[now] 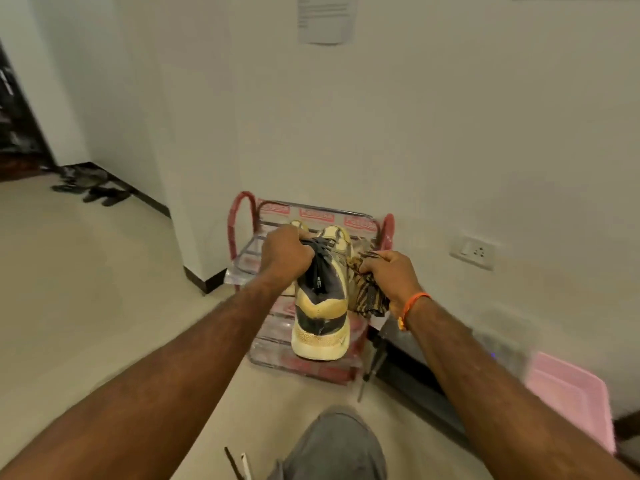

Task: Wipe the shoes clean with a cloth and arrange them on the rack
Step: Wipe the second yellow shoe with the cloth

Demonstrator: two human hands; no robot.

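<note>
My left hand (284, 255) grips a cream and black sneaker (322, 306) by its laces and tongue, heel toward me, toe pointing at the rack. My right hand (389, 273) holds a striped brown cloth (367, 296) against the sneaker's right side. Behind the shoe stands a small red-framed shoe rack (239, 216) with metal bars, against the white wall. A second pale shoe (297, 224) shows partly on the rack's top tier behind my left hand.
A pink plastic lid or tray (571, 400) lies on the floor at right. Dark sandals (104, 195) sit near the doorway at far left. A wall socket (472, 252) is low on the right wall. My knee in grey fabric (339, 448) is at the bottom.
</note>
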